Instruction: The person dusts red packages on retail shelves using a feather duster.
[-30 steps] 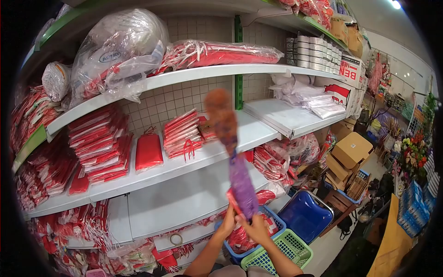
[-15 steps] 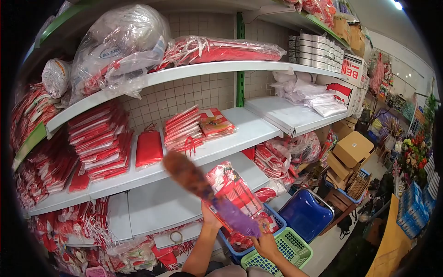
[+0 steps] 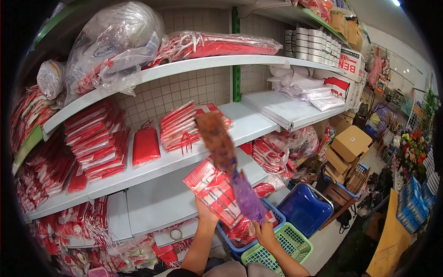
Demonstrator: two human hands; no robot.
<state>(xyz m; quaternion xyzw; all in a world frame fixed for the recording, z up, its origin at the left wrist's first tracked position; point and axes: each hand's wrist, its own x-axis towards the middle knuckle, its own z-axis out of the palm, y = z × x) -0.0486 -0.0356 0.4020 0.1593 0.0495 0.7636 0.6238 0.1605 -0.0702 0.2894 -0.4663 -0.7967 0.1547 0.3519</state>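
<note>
My right hand [image 3: 265, 233] is closed around the lower end of a feather duster [image 3: 222, 150], brown at the top and purple lower down. Its brown feathers reach up in front of the middle shelf and look slightly blurred. Held in my left hand [image 3: 207, 212] is a clear-wrapped packet of red and white cloth [image 3: 213, 193], gripped by its lower left edge. The purple part of the duster crosses the packet's right side. Below both hands, a blue basket [image 3: 280, 217] holds more red packets, with a green basket [image 3: 302, 244] beside it.
Red and white packets in stacks [image 3: 97, 143] sit on the middle shelf [image 3: 170, 161], beside a flat red packet [image 3: 145, 147]. Above lie a large plastic bag [image 3: 113, 44] and white rolls [image 3: 316, 46]. To the right are a blue folding chair [image 3: 304, 207] and cardboard boxes [image 3: 350, 145].
The duster has swung up and right, now more upright. The packet in my left hand has shifted left and tilted. The camera view has moved slightly.
</note>
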